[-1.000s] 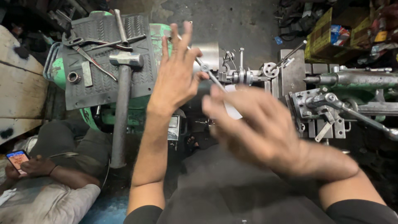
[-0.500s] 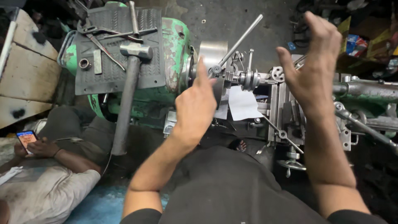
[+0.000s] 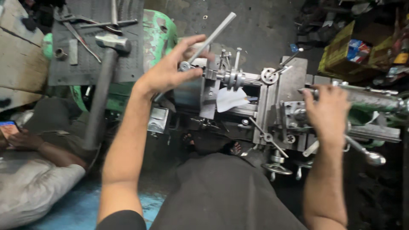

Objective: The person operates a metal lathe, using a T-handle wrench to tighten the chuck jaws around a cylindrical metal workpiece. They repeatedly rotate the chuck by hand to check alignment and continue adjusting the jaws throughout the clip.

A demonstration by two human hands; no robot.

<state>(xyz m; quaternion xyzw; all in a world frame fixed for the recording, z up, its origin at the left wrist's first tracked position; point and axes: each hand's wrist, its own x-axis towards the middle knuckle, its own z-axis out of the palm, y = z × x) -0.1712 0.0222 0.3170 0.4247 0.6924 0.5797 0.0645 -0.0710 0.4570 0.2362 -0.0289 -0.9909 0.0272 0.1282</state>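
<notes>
Since half a second ago: right hand point(image 3: 327, 111) dropped from mid-air, fingers spread, down onto the lathe's tailstock end; left hand point(image 3: 170, 70) shifted from the middle of the machine up to the chuck key point(image 3: 208, 39) at the headstock side.

Now, on the left hand: thumb and fingers curled loosely around the lower end of the chuck key, index finger lying along the top, grip partly closed, not a tight fist. Long grey steel bar of the key slanting up and to the right, away from the hand, free end in the air above the floor. Just right of that hand, the chuck point(image 3: 232, 79) with its bright steel jaws, and below it a scrap of white paper point(image 3: 230, 98) lying on the lathe bed.

On the right hand: laid palm-down over the dark cylindrical tailstock point(image 3: 370, 99), fingers bent over its near end, knuckles toward the camera; cannot tell whether anything is pinched beneath. Close by, the grey tool post and carriage point(image 3: 289, 91), with handwheels and levers hanging below.

Further left: green headstock cover point(image 3: 157, 32) carrying a black rubber mat point(image 3: 87, 59) with a hammer point(image 3: 104, 81), its handle hanging off the edge, plus wrenches. At the far left edge, another person's hand holding a lit phone point(image 3: 8, 128).
</notes>
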